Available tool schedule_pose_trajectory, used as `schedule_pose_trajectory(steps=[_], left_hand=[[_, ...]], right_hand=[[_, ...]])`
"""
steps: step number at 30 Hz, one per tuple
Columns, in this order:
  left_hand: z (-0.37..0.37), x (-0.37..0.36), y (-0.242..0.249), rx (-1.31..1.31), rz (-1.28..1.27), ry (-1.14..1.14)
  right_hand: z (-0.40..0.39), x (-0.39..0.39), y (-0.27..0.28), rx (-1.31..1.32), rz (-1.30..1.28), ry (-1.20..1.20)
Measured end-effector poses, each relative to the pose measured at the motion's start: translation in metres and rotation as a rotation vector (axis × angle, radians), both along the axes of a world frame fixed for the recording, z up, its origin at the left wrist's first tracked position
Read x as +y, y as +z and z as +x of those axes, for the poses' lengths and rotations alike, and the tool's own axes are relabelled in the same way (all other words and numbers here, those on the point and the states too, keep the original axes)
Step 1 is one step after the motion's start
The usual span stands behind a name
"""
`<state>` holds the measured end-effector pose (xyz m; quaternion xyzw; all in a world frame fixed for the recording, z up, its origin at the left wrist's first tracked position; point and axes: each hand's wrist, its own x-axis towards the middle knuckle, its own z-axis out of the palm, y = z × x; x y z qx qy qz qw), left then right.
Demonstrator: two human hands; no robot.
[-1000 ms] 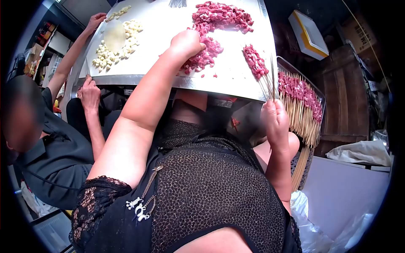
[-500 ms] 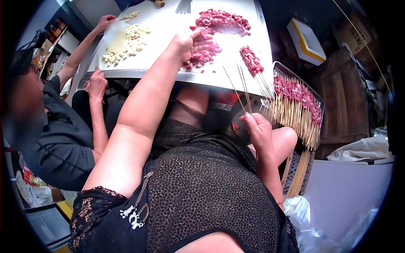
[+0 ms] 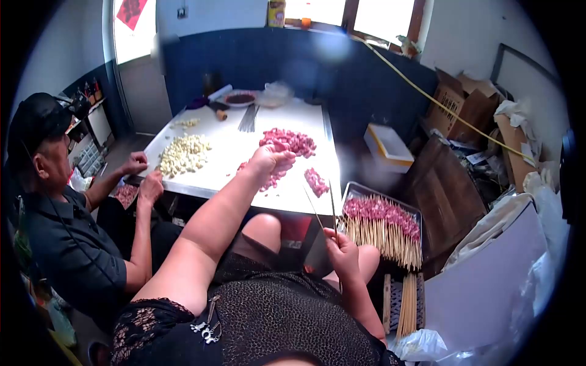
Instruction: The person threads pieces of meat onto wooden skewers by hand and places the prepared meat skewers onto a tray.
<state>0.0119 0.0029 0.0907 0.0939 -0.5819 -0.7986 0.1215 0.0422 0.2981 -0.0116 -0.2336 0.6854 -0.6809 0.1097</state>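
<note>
My left hand is over the front of the table, its fingers curled around what look like small pieces of raw meat. Close behind it is a pile of red diced meat, and a smaller heap lies partly hidden under the hand. My right hand is in front of the table edge, closed on a few thin bamboo skewers that point up and fan apart. Beyond their tips, a group of meat skewers lies on the table's right edge.
At right a metal tray holds many loaded skewers; below it is a bundle of bare sticks. A co-worker sits at left, hands near a heap of pale peeled cloves. A white-and-yellow box and cardboard carton stand behind.
The view has tilted up, showing the wall and windows. My left hand's fingers have curled in further. My right hand still holds the skewers. The co-worker's far hand has come down closer to the other.
</note>
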Motion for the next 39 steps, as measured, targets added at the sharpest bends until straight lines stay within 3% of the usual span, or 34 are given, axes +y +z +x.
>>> schedule_pose_trajectory(steps=[4, 13, 15, 17, 25, 27, 28, 31, 39], left_hand=[[0.002, 0.024, 0.025, 0.087, -0.034, -0.026], [-0.002, 0.031, 0.006, 0.147, 0.079, -0.029], [-0.008, 0.029, 0.003, 0.105, 0.244, -0.07], [-0.014, 0.029, -0.003, 0.127, 0.255, -0.112], [-0.034, 0.019, -0.006, 0.184, 0.331, -0.104], [-0.044, 0.006, -0.012, 0.249, 0.307, -0.059], [-0.034, 0.01, 0.002, 0.173, 0.364, 0.043], [-0.045, -0.015, -0.016, 0.206, 0.423, 0.007], [-0.057, -0.036, -0.041, 0.157, 0.401, 0.078]], right_hand=[[0.001, 0.004, 0.011, 0.018, -0.027, -0.041], [0.007, -0.004, 0.022, 0.092, -0.137, -0.068], [0.006, -0.005, 0.03, 0.094, -0.133, -0.08], [0.001, -0.007, 0.032, 0.052, -0.162, -0.079], [-0.034, -0.041, 0.031, 0.165, 0.047, -0.111], [-0.047, -0.055, 0.03, 0.451, 0.247, -0.178], [-0.045, -0.063, 0.04, 0.407, 0.255, -0.18], [-0.053, -0.087, 0.04, 0.28, 0.186, -0.145], [-0.086, -0.107, 0.023, 0.384, 0.214, -0.099]])
